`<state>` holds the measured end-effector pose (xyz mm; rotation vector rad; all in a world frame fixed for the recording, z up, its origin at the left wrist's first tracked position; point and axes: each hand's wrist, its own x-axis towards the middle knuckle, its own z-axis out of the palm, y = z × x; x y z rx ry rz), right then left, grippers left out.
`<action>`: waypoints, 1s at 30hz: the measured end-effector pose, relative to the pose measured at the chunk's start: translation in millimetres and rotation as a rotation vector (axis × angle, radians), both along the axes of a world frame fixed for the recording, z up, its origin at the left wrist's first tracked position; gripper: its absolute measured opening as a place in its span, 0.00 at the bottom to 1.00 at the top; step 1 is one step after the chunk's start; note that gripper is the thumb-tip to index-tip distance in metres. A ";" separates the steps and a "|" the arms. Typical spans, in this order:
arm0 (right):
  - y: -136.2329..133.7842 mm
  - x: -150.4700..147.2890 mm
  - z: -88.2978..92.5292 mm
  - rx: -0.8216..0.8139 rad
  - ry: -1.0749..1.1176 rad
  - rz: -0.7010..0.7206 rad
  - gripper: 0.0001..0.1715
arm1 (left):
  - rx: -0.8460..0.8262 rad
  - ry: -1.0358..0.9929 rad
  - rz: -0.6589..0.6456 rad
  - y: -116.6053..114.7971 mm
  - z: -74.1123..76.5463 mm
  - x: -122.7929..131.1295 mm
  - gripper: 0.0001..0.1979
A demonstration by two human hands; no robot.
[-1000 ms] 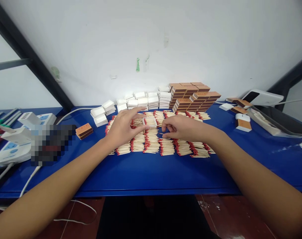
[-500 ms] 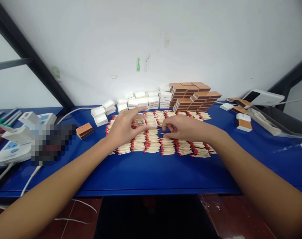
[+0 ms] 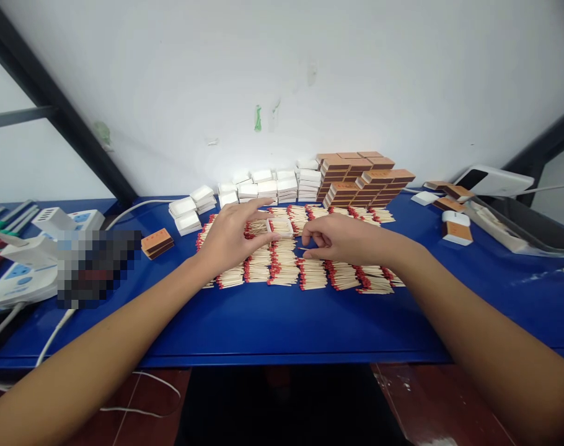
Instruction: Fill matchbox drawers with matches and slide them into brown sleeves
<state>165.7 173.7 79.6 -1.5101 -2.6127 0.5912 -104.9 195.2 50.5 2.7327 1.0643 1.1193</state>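
Between the thumb and fingers of my left hand (image 3: 233, 234) is a small white matchbox tray (image 3: 282, 228) with matches in it. Just right of the tray, my right hand (image 3: 333, 238) has its fingers curled, and a thin matchstick (image 3: 303, 249) pokes out from the pinch. Around and under both hands, red-tipped matches lie in rows of small piles; one pile (image 3: 312, 274) sits in the front row below my right hand. Parts of the rows are hidden by my hands.
White inner trays (image 3: 264, 186) are stacked along the wall, beside a tall stack of brown matchboxes (image 3: 356, 179). More matchboxes (image 3: 157, 243) lie at left, near power strips (image 3: 26, 285) and cables. A white device (image 3: 493, 181) and a dark open case (image 3: 528, 223) stand at right on the blue table (image 3: 273, 328).
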 end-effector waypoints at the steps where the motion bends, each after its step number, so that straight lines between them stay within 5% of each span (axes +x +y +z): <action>1: -0.2 -0.3 0.5 0.003 0.000 -0.003 0.15 | -0.001 -0.001 -0.003 0.0 0.1 0.0 0.30; 30: 0.6 -5.1 1.2 0.024 -0.043 -0.004 0.06 | 0.000 0.010 -0.008 1.6 0.0 -0.6 0.32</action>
